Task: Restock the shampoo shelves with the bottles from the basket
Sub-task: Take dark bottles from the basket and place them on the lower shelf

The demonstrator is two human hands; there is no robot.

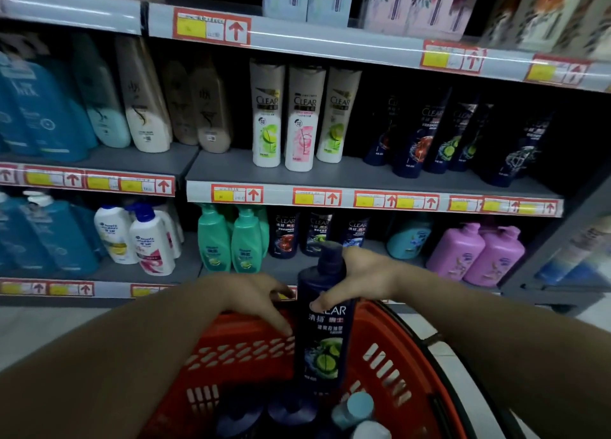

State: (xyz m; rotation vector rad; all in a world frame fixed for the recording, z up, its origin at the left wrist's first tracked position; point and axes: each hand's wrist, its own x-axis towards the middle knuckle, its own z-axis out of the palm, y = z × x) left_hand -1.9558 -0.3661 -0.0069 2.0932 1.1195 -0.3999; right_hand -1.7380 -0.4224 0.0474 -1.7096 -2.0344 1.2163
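**Bottle pos.:** the dark pump bottle [325,332] is upright and lifted above the red basket [231,351]. Its base sits just over the basket opening, at ctr of view. The label faces the camera and shows "CLEAR" and a lime graphic.

**Right hand** [362,275]: clamped on the bottle's shoulder, just below the pump. The thumb [319,304] lies across the top of the label. The other fingers wrap round the back, hidden.

**Left hand** [258,298]: fingers straight and spread apart, lying on the basket's far wall. The fingertips touch the red plastic just beside the bottle, w/o gripping.

**Basket contents:** dark caps [244,418], a light-blue cap [353,409] and a white top [370,431], all at btm edge of view.

**Shelves** [363,175]: grey, w/ red-and-yellow price tags [238,194] along the front edges.
- Mid level: three white bottles [286,117], w/ tall dark bottles [426,134] to their right.
- Lower level, behind the hands: green pump bottles [231,240], small dark bottles [299,235] w/ the same brand mark, and purple bottles [479,255] further right.
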